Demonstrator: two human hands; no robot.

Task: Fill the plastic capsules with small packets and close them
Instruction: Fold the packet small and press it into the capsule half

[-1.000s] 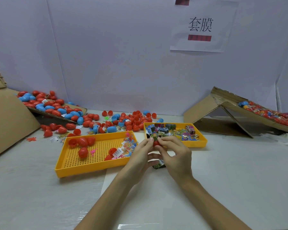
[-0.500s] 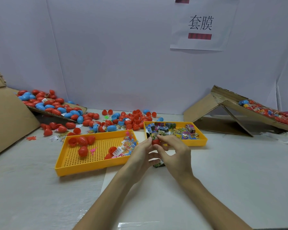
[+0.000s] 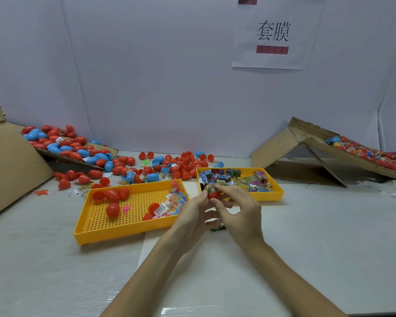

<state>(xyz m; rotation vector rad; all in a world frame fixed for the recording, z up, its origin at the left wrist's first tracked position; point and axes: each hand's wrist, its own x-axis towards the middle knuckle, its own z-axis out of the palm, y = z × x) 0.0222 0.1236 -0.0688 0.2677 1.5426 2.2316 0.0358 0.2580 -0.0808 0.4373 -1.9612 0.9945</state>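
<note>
Nearest the viewer, a broad stretch of pale table (image 3: 318,259) is left bare on both sides of the forearms, with a glossy strip of tape (image 3: 183,311) seen at 6 o'clock. The left hand (image 3: 192,211) and right hand (image 3: 240,213) are brought together at the centre, and a red capsule (image 3: 213,195) is pinched between them; a green packet (image 3: 211,186) is seen standing in its mouth, under the right forefinger. 1 dark packet (image 3: 218,227) is left on the table just below the hands. At 9 o'clock from them a perforated yellow tray (image 3: 124,233) is set, in which red capsule pieces (image 3: 112,209) and small coloured toys (image 3: 176,200) are kept. At 1 o'clock, just beyond the fingers, a smaller yellow tray (image 3: 271,197) is filled with printed packets (image 3: 238,179). Farther back, at 11 o'clock, loose red and blue capsules (image 3: 169,163) are scattered, and more are heaped on a cardboard sheet (image 3: 111,152) at 10 o'clock. The left edge is closed by a cardboard slope (image 3: 9,170), the right by a cardboard ramp (image 3: 284,147). A paper sign (image 3: 274,33) is fixed to the white wall (image 3: 146,76).
</note>
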